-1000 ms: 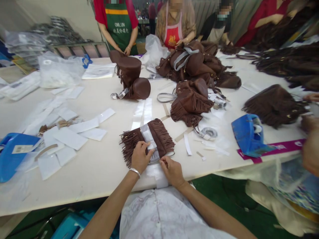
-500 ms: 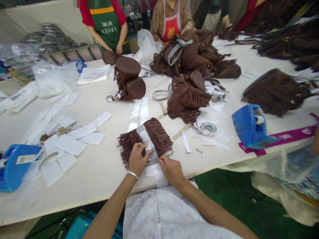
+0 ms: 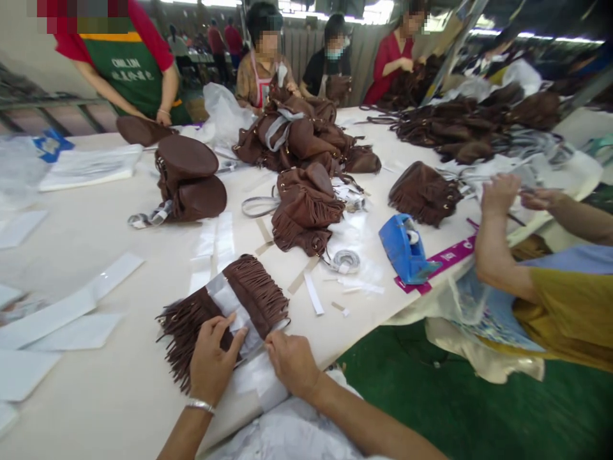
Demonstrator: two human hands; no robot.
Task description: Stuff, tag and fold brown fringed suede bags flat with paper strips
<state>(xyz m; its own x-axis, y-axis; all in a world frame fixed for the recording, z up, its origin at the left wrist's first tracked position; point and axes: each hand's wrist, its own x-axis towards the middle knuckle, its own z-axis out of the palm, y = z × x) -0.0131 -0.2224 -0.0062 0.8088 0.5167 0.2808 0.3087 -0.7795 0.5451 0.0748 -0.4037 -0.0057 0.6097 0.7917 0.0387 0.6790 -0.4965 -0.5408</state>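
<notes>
A brown fringed suede piece (image 3: pixel 253 291) lies at the near edge of the cream table (image 3: pixel 96 255), with a clear plastic strip (image 3: pixel 225 303) wrapped across its middle. My left hand (image 3: pixel 211 364) rests on the fringe, thumb and fingers pinching the plastic strip. My right hand (image 3: pixel 292 363) is closed on the lower end of that strip at the table's edge. A silver bracelet sits on my left wrist.
A blue tape dispenser (image 3: pixel 405 246), a tape roll (image 3: pixel 345 260) and paper strips lie to the right. Brown fringed bags (image 3: pixel 304 211) are piled mid-table. White sheets (image 3: pixel 57 313) lie left. A co-worker's arm (image 3: pixel 498 236) works at right; other people stand across the table.
The view has swung right and up, showing more of the co-worker at right. My hands stay on the plastic strip over the fringed piece, barely shifted.
</notes>
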